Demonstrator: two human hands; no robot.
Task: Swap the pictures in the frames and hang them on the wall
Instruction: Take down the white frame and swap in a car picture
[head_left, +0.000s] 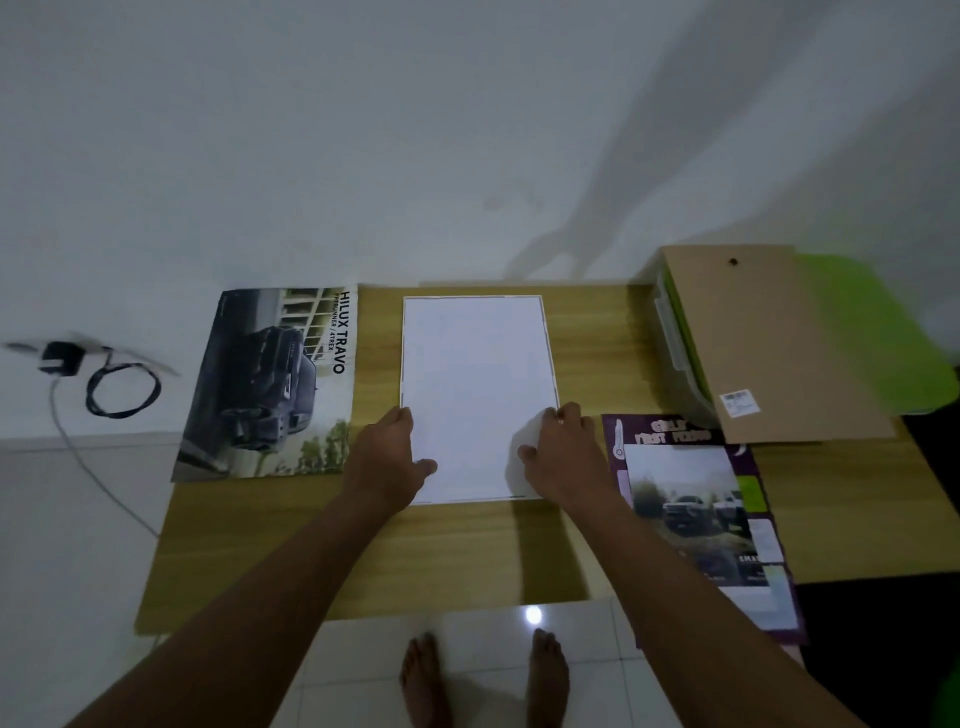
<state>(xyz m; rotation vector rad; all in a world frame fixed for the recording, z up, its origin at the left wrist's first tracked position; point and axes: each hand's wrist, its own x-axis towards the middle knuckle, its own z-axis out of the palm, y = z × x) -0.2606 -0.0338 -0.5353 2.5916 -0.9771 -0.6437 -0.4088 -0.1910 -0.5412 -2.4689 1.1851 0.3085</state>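
Frames: one frame (478, 374), lying flat in the middle of the wooden table (467, 556), its long side running away from the person, its far edge near the wall.
Look of the frame: a plain white face, a thin pale rim with a fine dark line round it; no print shows on it.
Hands: two. The left hand (387, 452) grips the frame's left edge near the front corner, thumb laid on the white face. The right hand (563, 452) grips the right edge likewise, thumb on top, fingers curled at the rim.
Pictures: three. One dark truck poster (275, 384) reading HILUX TRAVO lies left of the frame, overhanging the table's left edge. One purple poster (675, 434) lies right of the frame, with one smaller truck print (685, 504) on top of it.
Backing boards: one brown board (763, 343), resting on a clear box with a green lid (883, 332) at the table's far right.
Floor: one black charger (60, 358) with a looped cable at left; two bare feet (423, 675) on white tiles.
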